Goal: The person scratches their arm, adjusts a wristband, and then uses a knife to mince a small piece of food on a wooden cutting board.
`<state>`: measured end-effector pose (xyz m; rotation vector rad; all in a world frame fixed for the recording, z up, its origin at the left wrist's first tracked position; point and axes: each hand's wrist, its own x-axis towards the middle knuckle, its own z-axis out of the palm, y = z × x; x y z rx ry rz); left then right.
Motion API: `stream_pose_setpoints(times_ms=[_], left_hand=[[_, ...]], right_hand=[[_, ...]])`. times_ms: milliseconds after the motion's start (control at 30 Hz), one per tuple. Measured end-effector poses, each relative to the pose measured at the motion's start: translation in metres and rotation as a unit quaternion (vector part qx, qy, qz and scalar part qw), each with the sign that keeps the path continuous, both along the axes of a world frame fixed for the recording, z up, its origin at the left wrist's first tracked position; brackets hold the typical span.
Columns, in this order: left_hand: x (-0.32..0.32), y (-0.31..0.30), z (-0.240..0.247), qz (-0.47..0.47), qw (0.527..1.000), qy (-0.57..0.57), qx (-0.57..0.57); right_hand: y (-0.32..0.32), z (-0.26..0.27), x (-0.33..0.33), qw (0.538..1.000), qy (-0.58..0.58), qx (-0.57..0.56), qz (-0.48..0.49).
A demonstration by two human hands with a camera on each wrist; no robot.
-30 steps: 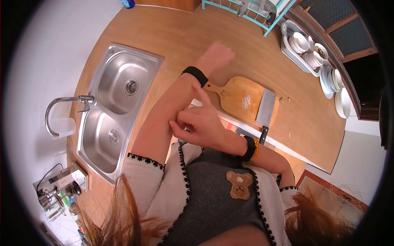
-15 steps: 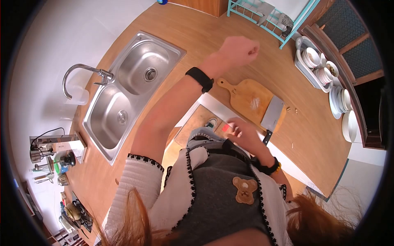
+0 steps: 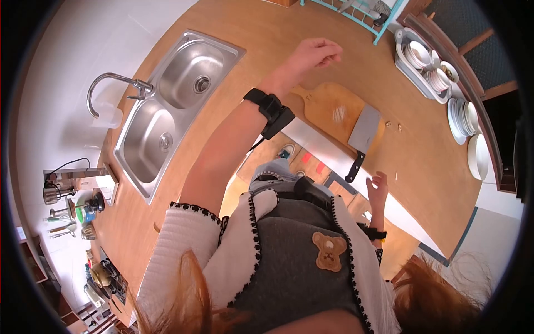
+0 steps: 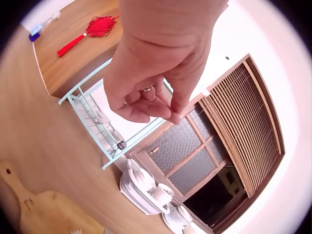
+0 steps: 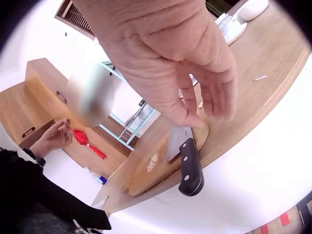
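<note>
My left hand point(image 3: 327, 55) is raised over the wooden counter point(image 3: 267, 44), above the far end of the cutting board point(image 3: 328, 108). In the left wrist view its fingers point(image 4: 146, 109) curl in toward the thumb, with a ring on one, and hold nothing. A cleaver point(image 3: 364, 133) lies on the board's right side, its black handle jutting over the counter's front edge. A small white pile point(image 3: 338, 113) sits mid-board. My right hand point(image 3: 379, 182) hovers just off the counter edge, right of the handle, with relaxed fingers point(image 5: 214, 102) above the cleaver point(image 5: 187, 163).
A double steel sink point(image 3: 167, 106) with a faucet point(image 3: 114, 80) lies to the left. A tray of bowls point(image 3: 425, 64), stacked plates point(image 3: 460, 119) and a teal rack point(image 3: 361, 16) line the far side. Small scraps point(image 3: 394, 127) lie beside the board. Kitchen tools point(image 3: 67, 211) sit at left.
My right hand left the left forearm and dropped down and right, past the counter edge by the cleaver handle. The left hand rose over the board and loosened from a fist.
</note>
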<state>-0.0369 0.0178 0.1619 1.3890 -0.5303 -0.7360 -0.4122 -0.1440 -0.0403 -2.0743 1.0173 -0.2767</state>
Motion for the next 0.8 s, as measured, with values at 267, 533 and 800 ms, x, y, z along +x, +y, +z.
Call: stream_pose_setpoints(times_ms=[267,533,800], left_hand=[[-0.026,0.015,-0.043,0.055,0.989,0.139,0.009],[-0.031,0.006,-0.089,0.017,0.984,0.170,0.051],[-0.020,-0.019,-0.124,0.074,0.940,0.326,0.075]], right_hand=[[0.018,-0.024,0.033,0.994,0.096,0.038,-0.025],[0.030,-0.038,0.052,0.981,0.041,0.182,-0.058],[0.039,-0.027,0.073,0.925,-0.083,0.341,-0.143]])
